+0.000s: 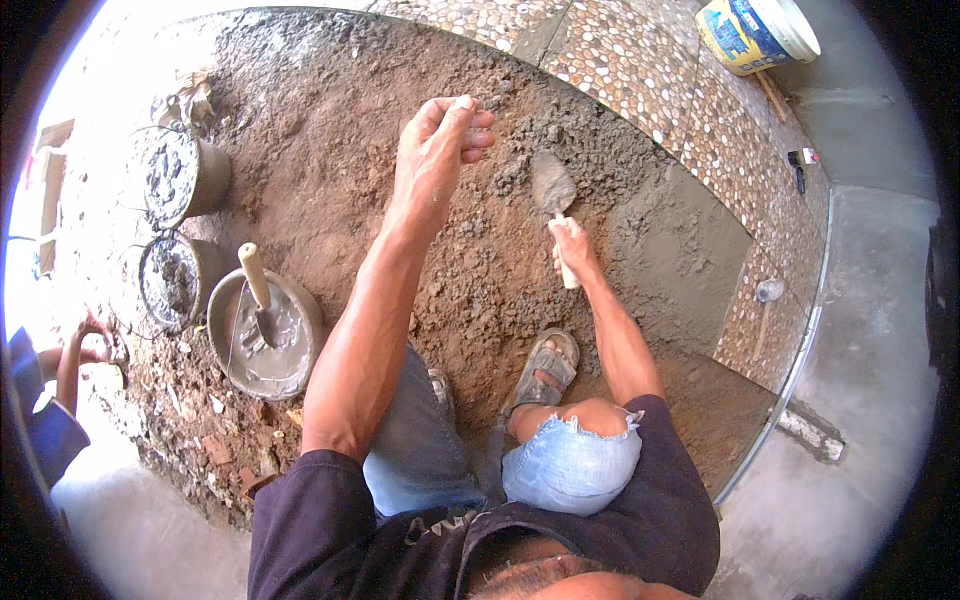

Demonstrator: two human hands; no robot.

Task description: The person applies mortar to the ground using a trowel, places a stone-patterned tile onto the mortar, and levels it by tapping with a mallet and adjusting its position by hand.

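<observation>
My right hand (572, 248) grips the pale wooden handle of a trowel (553, 184). Wet grey mortar covers its blade, which lies over rough mortar (575, 135) on the brown soil. Raised above the soil to the left is my left hand (445, 140), its fingers curled and the thumb pressed toward them. Whatever it may hold is hidden. To the right of the trowel, a smoothed grey mortar strip (690, 235) borders the pebbled paving. A second trowel (256, 285) stands in a round bucket (222, 335) of wet grey mix, left of my left forearm.
Two more buckets (213, 180) of mortar stand at the left. Pebbled tiles (640, 100) run along the far and right sides, with a white, blue and yellow pail (745, 40) beyond. Rubble (215, 440) lies near left. Another person's hand (92, 340) shows at the left edge.
</observation>
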